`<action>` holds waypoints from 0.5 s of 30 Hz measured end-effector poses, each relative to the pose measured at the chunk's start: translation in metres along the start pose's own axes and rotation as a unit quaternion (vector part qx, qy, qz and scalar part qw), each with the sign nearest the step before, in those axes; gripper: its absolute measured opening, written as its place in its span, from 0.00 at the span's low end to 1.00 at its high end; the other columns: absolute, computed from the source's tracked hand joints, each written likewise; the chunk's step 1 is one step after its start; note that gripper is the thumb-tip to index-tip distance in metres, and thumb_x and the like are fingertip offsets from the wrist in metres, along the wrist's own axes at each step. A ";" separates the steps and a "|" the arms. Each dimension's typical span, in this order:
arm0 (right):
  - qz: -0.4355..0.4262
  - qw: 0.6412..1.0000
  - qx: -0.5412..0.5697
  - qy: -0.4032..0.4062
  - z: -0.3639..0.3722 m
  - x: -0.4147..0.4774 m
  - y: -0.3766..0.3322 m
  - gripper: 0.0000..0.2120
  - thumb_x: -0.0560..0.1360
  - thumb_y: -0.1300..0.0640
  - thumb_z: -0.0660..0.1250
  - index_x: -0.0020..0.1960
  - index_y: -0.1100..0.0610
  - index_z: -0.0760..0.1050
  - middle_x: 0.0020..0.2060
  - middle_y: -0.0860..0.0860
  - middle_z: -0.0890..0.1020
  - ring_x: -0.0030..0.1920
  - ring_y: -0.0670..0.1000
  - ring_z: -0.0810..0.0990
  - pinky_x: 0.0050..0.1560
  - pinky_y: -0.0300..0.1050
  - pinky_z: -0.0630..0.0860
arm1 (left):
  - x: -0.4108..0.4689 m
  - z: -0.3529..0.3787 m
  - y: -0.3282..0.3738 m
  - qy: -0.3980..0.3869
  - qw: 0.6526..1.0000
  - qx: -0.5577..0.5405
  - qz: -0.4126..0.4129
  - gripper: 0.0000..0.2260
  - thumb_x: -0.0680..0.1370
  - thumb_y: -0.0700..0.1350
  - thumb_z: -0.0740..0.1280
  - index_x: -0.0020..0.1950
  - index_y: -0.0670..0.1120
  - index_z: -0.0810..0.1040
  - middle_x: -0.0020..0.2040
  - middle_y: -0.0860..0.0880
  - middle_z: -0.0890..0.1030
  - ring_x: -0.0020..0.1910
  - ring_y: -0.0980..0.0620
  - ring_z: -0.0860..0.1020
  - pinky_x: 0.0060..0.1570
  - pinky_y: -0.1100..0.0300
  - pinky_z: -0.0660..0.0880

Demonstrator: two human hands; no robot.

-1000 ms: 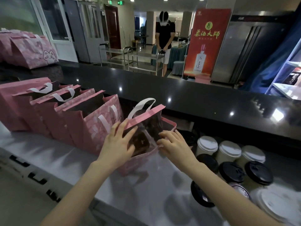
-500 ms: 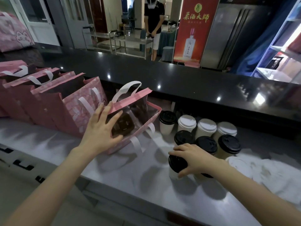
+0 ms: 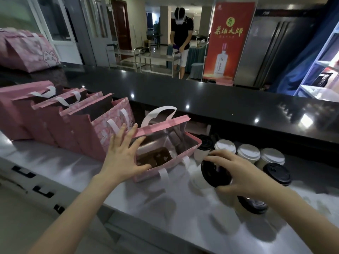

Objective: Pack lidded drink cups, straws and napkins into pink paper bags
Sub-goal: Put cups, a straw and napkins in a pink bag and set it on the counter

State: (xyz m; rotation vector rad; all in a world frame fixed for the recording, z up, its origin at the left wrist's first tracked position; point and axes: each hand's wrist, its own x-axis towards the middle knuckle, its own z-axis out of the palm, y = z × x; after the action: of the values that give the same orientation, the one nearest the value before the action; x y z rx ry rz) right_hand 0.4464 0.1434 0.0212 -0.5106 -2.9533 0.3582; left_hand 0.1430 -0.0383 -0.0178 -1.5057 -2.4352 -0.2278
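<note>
The right hand (image 3: 236, 173) grips a black-lidded cup (image 3: 215, 174) by its lid, lifted just beside the open pink bag (image 3: 183, 153). The left hand (image 3: 124, 160), fingers spread flat, braces the bag's near wall. Risk: a lid-only grip may release the cup; the rim may catch the cup's base.

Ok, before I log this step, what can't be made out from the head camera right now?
Head view only:
- Body of the black-lidded cup: blocked by its lid and the right hand.
- Floor of the open pink bag: dark, partly behind the left hand.
- Straws, napkins: none identifiable.
- Contents of the row of bags: hidden by their walls.
</note>
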 end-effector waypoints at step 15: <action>-0.080 0.987 0.043 0.130 0.017 0.100 -0.076 0.37 0.65 0.51 0.74 0.71 0.45 0.65 0.66 0.45 0.66 0.64 0.50 0.69 0.55 0.52 0.77 | 0.008 -0.004 -0.015 -0.015 0.996 -0.082 0.017 0.53 0.61 0.73 0.67 0.78 0.56 0.47 0.79 0.53 0.47 0.77 0.48 0.37 0.75 0.40 0.48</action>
State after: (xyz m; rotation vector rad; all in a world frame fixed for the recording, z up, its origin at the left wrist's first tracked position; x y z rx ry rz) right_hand 0.3263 0.1047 0.0318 -0.2821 -2.6910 0.3681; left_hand 0.1266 -0.0389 -0.0117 -1.6274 -2.4638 -0.4106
